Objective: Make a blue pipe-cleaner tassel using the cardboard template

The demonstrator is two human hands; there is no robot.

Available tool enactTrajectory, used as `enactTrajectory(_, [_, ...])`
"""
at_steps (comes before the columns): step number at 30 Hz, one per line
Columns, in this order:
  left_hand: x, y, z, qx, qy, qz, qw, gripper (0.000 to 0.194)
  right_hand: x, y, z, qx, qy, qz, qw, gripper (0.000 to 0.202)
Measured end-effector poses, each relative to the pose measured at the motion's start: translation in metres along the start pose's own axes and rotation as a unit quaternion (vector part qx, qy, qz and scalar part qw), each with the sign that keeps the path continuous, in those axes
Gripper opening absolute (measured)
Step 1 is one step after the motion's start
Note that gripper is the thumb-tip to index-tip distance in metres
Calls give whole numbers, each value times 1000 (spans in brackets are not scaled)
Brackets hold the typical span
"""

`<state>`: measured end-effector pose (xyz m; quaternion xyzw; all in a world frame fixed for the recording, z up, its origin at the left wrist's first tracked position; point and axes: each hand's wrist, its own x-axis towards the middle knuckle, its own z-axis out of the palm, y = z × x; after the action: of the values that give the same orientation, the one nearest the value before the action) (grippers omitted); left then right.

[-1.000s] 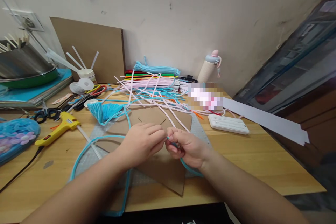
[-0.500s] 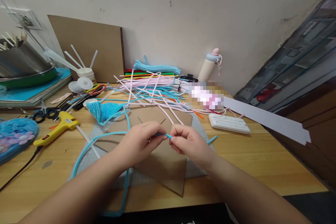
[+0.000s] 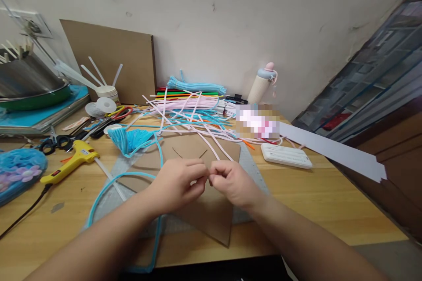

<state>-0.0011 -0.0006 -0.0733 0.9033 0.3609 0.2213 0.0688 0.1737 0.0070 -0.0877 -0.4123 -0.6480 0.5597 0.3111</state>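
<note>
My left hand (image 3: 180, 184) is closed in a pinch on a long light-blue pipe cleaner (image 3: 99, 195), which loops out to the left and down past the table's front edge. Against it, fingertips meeting, is my right hand (image 3: 234, 184), also closed. The stretch of blue stem between the two hands is hidden by the fingers. Beneath them lies a brown cardboard sheet (image 3: 214, 215) with two short dark lines near its top. A fan-shaped piece of blue pipe cleaners (image 3: 132, 140) rests just beyond my left hand.
A yellow glue gun (image 3: 70, 164), black scissors (image 3: 56, 142) and a blue fuzzy piece with flowers (image 3: 21, 173) sit at left. Pipe cleaners (image 3: 187, 103) pile up at the back. A white power bank (image 3: 286, 156) and a bottle (image 3: 260, 85) stand at right.
My hands have drawn together and turned, so the short blue piece that showed between the fingertips is now covered. The blue end beyond my right hand no longer shows.
</note>
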Motion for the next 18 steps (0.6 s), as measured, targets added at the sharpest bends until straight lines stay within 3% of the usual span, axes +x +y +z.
enactTrajectory(2, [1,-2,-1,-64,-11,-40,997,11,-4,-3,-1,-166,57,-106,979,22])
enactTrajectory(5, [1,-19,-8,-45,43,-99,993,12,-4,-8,-14,-222,34,-106,969,18])
enactTrajectory(7, [1,-34,-14,31,143,-175,974,13,0,-9,-26,-172,11,-55,984,18])
enactTrajectory(9, [0,-43,-20,111,252,-227,934,13,8,-8,-33,-67,1,3,998,17])
enactTrajectory(11, [-1,-40,-21,178,367,-225,885,26,17,-9,-33,88,-27,68,993,16])
enactTrajectory(12, [-1,-34,-19,188,389,-186,883,31,22,-10,-31,169,-52,102,979,15])
enactTrajectory(13, [-2,-27,-15,186,378,-112,900,30,27,-12,-27,241,-76,134,958,15])
enactTrajectory(15, [-3,-9,-5,180,249,79,948,28,37,-18,-17,347,-117,190,911,12])
enactTrajectory(16, [-4,-2,0,185,184,144,954,31,42,-21,-12,383,-128,213,890,11])
enactTrajectory(18, [-5,6,8,185,130,195,954,31,52,-27,-1,423,-146,241,861,11])
